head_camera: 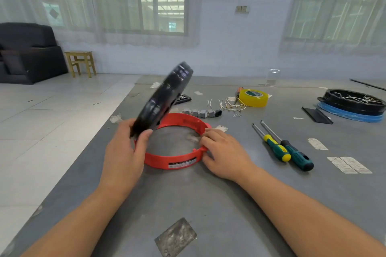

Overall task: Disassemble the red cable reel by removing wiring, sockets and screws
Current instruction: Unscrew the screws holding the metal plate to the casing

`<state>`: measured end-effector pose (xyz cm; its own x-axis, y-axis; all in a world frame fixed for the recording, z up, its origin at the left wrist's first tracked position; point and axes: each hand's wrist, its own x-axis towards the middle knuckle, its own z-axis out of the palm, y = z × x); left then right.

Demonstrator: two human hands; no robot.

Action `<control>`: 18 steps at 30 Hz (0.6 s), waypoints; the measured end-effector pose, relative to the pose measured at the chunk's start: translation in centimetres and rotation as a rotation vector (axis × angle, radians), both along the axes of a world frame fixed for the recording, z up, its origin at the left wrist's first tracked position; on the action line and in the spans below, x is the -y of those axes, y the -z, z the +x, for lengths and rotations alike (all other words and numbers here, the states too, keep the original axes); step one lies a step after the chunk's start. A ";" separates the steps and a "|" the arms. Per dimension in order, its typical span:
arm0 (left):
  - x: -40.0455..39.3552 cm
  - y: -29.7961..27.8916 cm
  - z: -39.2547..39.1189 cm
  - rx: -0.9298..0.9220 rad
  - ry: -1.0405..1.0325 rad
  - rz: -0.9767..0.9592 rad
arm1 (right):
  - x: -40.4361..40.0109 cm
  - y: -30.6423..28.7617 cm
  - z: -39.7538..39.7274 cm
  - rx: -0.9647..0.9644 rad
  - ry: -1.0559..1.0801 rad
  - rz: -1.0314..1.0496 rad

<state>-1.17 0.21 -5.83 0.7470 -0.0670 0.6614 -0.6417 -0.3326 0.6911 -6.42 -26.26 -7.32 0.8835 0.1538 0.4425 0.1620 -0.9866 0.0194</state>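
Note:
The red ring of the cable reel [177, 161] lies flat on the grey table [229, 204], with bare table showing through its middle. My left hand [123, 152] grips the lower edge of a black round cover [165, 98], tilted up and blurred above the ring's left side. On the ring's right rim rests my right hand [223, 152], fingers curled at a small red tab. Behind the ring lie a row of grey sockets [200, 113], loose pale wires [227, 104] and a few small screws [237, 115].
Two screwdrivers [282, 148] lie right of the ring. A yellow tape roll [253, 97] sits behind the wires. A black dish with wires on a blue ring [353, 104] stands far right. The table's left edge drops to the tiled floor.

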 end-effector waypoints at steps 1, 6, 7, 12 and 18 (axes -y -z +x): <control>-0.1 -0.3 0.0 -0.029 0.010 -0.089 | 0.7 -0.1 -0.4 -0.008 0.019 -0.004; -0.6 -1.5 1.1 -0.301 0.090 -0.548 | 3.5 -0.7 -2.5 -0.043 0.101 -0.032; -0.8 -1.7 1.2 -0.388 0.136 -0.649 | 3.9 -0.8 -2.9 -0.048 0.112 -0.034; -2.3 -1.8 1.1 -0.673 0.235 -0.868 | 5.6 -1.2 -4.9 -0.064 0.186 -0.055; -4.4 -1.1 0.3 -0.949 0.154 -1.003 | 6.1 -1.2 -6.0 -0.106 0.279 -0.047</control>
